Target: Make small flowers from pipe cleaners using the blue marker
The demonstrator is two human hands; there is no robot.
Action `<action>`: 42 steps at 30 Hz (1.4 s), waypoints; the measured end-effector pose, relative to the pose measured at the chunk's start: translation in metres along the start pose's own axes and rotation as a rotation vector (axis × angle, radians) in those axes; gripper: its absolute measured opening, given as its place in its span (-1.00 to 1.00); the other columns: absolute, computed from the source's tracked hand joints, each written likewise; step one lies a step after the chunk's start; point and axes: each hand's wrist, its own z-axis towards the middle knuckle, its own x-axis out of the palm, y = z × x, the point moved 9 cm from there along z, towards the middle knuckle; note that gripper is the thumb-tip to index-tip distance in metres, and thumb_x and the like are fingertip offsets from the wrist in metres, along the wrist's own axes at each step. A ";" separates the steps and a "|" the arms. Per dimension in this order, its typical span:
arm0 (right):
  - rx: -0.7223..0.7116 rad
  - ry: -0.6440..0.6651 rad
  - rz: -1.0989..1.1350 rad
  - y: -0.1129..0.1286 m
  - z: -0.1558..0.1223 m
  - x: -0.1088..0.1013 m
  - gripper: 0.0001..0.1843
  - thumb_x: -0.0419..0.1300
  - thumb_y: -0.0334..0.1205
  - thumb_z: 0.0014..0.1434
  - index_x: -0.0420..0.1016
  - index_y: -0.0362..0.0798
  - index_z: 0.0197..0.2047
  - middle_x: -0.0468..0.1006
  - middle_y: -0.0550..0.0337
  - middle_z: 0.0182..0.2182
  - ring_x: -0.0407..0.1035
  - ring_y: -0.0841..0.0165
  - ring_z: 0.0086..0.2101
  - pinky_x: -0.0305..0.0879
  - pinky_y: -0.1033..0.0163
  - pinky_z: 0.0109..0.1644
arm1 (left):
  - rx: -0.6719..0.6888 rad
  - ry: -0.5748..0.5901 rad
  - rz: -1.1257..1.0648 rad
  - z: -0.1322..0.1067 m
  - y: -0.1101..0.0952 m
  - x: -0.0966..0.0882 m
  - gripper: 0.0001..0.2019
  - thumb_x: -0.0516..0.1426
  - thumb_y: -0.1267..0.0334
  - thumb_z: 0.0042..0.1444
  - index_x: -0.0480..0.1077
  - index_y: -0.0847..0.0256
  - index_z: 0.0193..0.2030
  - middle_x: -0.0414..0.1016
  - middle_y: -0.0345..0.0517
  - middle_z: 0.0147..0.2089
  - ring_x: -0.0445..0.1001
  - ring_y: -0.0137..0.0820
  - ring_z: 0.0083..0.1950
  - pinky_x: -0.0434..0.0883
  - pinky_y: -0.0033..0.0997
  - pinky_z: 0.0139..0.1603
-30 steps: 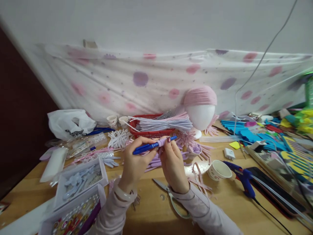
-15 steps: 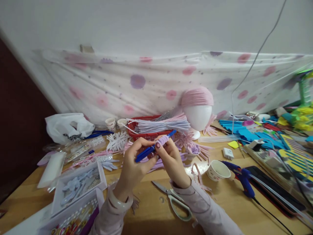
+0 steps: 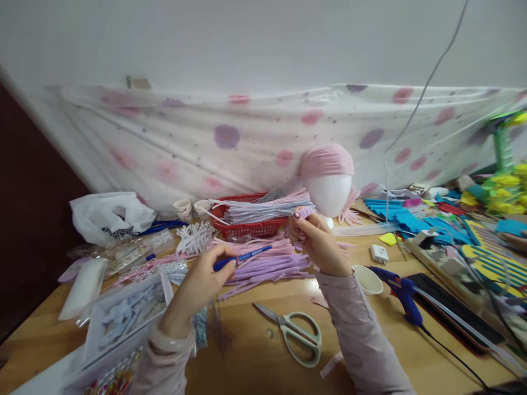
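Note:
My left hand (image 3: 206,277) is closed around a blue pen (image 3: 249,255), whose thin end points up and to the right. Pinched in my right hand (image 3: 315,241) is a coiled lilac pipe cleaner (image 3: 304,211), held in front of the red basket's right end. Below both hands lie lilac pipe cleaners (image 3: 274,269) and pink pipe cleaners (image 3: 263,249) in loose bundles. Opened scissors (image 3: 284,320) with pale green handles rest on the table between my forearms.
Behind my hands stands a red basket (image 3: 253,227) of pipe cleaners beside a white mannequin head (image 3: 329,189) in a pink cap. To the right are a paper cup (image 3: 368,280) and a blue glue gun (image 3: 405,296) with its cord. White boxes (image 3: 123,312) sit at left.
The coil has come off the pen. My right hand has moved up and right with it, while my left hand has drawn back left and down with the pen.

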 end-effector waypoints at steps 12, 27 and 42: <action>0.224 0.483 -0.126 -0.011 -0.036 0.048 -0.76 0.16 -0.07 0.21 0.25 -0.05 -0.25 0.18 0.39 -0.56 0.01 0.53 -0.58 -0.09 0.35 -0.51 | 0.311 0.171 -0.100 -0.003 -0.055 0.040 -0.61 0.15 0.27 0.12 0.32 0.11 0.12 0.45 -0.05 -0.06 0.43 -0.33 -0.08 0.38 -0.33 -0.02; 0.265 0.523 -0.396 -0.014 -0.045 0.053 -0.58 0.06 0.13 0.21 0.39 -0.04 -0.10 0.20 0.31 -0.51 0.05 0.48 -0.52 0.11 0.35 -0.46 | 0.429 0.257 -0.410 0.014 -0.073 0.032 -0.70 0.24 0.17 0.04 0.51 0.12 -0.05 0.35 0.00 -0.03 0.39 -0.29 -0.02 0.42 -0.35 -0.07; 0.044 0.512 -0.575 0.004 -0.041 0.058 -0.67 0.00 -0.27 0.29 0.42 0.07 0.07 0.48 0.20 -0.27 0.34 0.41 -0.29 0.33 0.35 -0.29 | 0.297 0.221 -0.351 0.013 -0.065 0.025 -0.80 0.25 0.34 -0.03 0.50 0.22 -0.20 0.42 -0.01 -0.12 0.45 -0.32 -0.12 0.46 -0.35 -0.14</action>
